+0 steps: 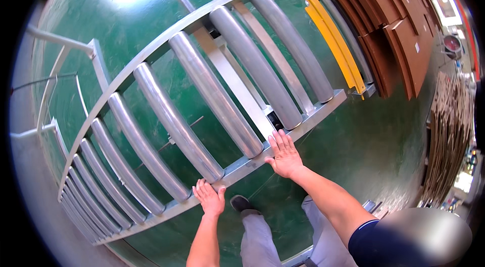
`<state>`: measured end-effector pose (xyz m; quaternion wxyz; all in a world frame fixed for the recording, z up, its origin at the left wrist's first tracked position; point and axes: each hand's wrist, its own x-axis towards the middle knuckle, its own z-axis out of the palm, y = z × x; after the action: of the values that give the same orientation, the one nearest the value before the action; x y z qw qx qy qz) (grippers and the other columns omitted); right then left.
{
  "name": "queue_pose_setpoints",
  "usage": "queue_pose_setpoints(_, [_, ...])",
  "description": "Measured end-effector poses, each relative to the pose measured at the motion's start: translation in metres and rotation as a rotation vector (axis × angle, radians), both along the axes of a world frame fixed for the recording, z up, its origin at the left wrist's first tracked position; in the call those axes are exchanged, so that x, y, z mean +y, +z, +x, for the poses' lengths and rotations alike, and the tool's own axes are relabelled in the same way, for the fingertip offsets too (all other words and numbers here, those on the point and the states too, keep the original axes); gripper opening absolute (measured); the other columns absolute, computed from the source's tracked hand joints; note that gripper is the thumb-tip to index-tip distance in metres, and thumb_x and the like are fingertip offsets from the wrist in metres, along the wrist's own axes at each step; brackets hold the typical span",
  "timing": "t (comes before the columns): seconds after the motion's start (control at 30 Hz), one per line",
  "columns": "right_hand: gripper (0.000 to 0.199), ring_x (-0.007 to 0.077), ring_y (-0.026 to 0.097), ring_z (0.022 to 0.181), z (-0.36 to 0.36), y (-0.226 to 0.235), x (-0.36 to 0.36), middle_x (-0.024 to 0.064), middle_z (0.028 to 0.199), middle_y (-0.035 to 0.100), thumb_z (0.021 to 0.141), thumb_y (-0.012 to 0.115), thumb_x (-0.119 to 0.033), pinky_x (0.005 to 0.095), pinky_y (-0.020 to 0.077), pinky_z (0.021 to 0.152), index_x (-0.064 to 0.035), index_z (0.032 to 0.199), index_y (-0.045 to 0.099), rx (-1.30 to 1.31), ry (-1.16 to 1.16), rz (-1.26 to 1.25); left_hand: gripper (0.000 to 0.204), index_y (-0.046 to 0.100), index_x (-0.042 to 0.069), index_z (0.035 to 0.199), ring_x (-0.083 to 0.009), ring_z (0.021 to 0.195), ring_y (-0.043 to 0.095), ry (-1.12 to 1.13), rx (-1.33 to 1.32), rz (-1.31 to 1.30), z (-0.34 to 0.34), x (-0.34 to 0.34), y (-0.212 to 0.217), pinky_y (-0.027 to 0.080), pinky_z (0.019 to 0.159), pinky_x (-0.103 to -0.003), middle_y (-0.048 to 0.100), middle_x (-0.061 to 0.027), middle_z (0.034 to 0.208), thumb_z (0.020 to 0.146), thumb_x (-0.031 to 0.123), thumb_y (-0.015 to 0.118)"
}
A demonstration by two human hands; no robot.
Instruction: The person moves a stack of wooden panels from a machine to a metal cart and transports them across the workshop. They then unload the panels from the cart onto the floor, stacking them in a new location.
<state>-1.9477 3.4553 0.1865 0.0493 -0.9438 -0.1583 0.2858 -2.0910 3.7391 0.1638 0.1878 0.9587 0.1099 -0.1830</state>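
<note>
A roller conveyor (194,85) with several metal rollers stretches across in front of me. My left hand (208,197) rests on its near side rail (235,172), beside the end of a roller (174,128). Further right along the same rail lies my right hand (284,154), fingers stretched toward the gap between two rollers. Both hands are open and hold nothing. A white crossbar (227,67) runs beneath the rollers near my right hand.
A yellow metal bar (333,39) crosses beyond the conveyor's right end, next to stacked brown panels (389,19). A pile of flat cardboard-like sheets (447,135) stands at the far right. Metal frame posts (98,62) rise at the left. The floor (348,151) is green.
</note>
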Motion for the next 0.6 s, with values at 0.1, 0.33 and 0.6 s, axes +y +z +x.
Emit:
queue_pose_setpoints(0.1, [0.078,0.0288,0.001,0.147,-0.002,0.001,0.002,0.012,0.159,0.006,0.094,0.045,-0.049,0.0432,0.0022,0.119,-0.0074,0.151,0.013,-0.02,0.007,0.009,0.067,0.04,-0.007,0.124,-0.0363,0.134,0.027,0.023,0.004,-0.015,0.003,0.001,-0.004,0.011,0.115,-0.052,0.037,-0.0199,0.135,0.084,0.042,0.062])
queue_pose_setpoints(0.33, [0.08,0.0293,0.001,0.147,-0.004,0.01,0.004,0.0131,0.158,0.006,0.093,0.047,-0.048,0.0425,0.0033,0.119,-0.0051,0.151,0.012,-0.02,-0.003,0.031,0.066,0.04,-0.007,0.125,-0.0355,0.135,0.026,0.049,0.063,-0.024,-0.003,0.002,0.004,0.009,0.116,-0.052,0.036,-0.0193,0.136,0.085,0.041,0.062])
queue_pose_setpoints(0.6, [0.074,0.0365,0.024,0.141,0.0,0.107,-0.033,0.0202,0.151,0.028,0.082,0.068,-0.026,0.0425,0.0239,0.115,-0.0001,0.142,0.034,-0.097,-0.002,0.399,0.066,0.04,-0.006,0.126,-0.035,0.137,0.024,0.04,0.006,0.002,-0.001,0.0,-0.005,0.008,0.116,-0.051,0.036,-0.0179,0.137,0.085,0.041,0.062])
